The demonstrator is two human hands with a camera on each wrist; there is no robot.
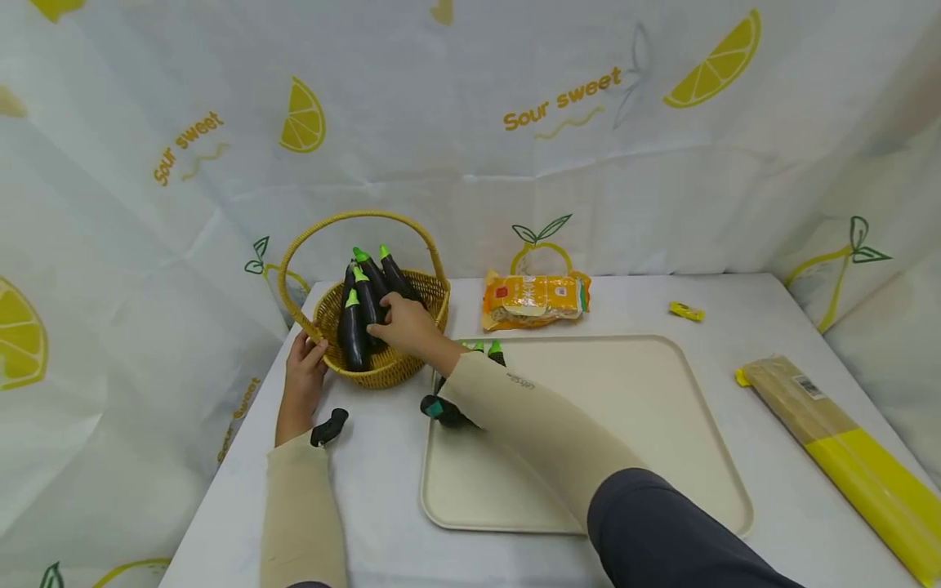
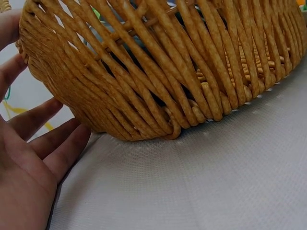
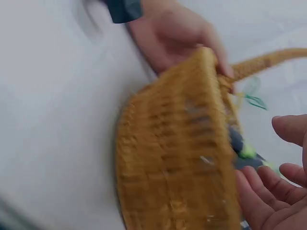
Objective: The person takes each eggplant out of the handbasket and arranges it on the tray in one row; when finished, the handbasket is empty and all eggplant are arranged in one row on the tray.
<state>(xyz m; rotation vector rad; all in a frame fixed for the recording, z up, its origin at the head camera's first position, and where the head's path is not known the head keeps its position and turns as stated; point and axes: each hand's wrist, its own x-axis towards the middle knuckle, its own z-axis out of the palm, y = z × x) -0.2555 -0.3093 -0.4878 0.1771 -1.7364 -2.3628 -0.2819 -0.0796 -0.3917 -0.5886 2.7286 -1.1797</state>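
Note:
A wicker basket (image 1: 388,376) with a tall hoop handle stands at the back left, several dark eggplants (image 1: 354,336) with green caps inside. My left hand (image 1: 301,376) holds its left rim by the foot of the handle; fingers (image 2: 64,148) lie against the outer weave. Over the basket's right side reaches my right hand (image 1: 412,331), its fingertips at the eggplants. In the right wrist view that hand (image 3: 280,201) is loosely bent, with a gap between thumb and fingers. More green-capped eggplants (image 1: 497,354) lie at the tray's back left, largely hidden by my right forearm.
The beige tray (image 1: 625,408) fills the table's middle. Behind it lies an orange food package (image 1: 537,300), and a small yellow packet (image 1: 687,311) is further right. A long tan-and-yellow package (image 1: 838,457) lies along the right edge. A printed cloth (image 1: 456,98) hangs behind the table.

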